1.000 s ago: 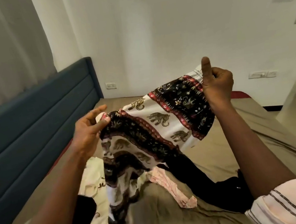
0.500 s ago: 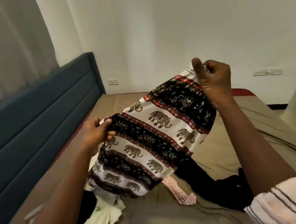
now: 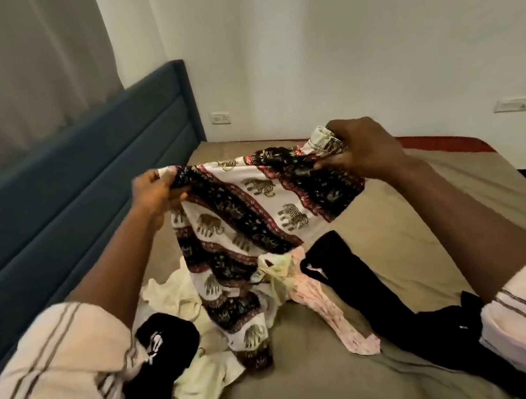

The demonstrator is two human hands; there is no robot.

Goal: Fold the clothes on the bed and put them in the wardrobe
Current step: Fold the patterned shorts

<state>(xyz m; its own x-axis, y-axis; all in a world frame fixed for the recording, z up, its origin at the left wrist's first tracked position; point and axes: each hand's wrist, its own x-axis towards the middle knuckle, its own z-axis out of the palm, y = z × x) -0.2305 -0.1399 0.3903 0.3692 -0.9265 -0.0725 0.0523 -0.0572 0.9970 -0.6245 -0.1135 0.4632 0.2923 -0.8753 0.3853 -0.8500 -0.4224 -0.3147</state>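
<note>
An elephant-print garment (image 3: 251, 221) in white, black and red hangs above the bed between both hands. My left hand (image 3: 156, 196) grips its left top corner. My right hand (image 3: 362, 149) grips the bunched waistband at the top right. The garment's lower part trails down onto a pile of clothes on the bed: a pale yellow piece (image 3: 198, 375), a pink patterned piece (image 3: 330, 317), a black garment (image 3: 360, 290) on the right and another black piece (image 3: 160, 346) with a white print on the left.
The bed has a tan sheet (image 3: 407, 213) and a dark blue padded headboard (image 3: 68, 178) along the left. A grey curtain (image 3: 4, 72) hangs above the headboard. A white wall with sockets (image 3: 220, 118) stands behind the bed. No wardrobe is in view.
Both hands have come to the same height, the left one rising and the right one dropping. The garment now hangs lower and more spread between them. The view tilted down toward the pile.
</note>
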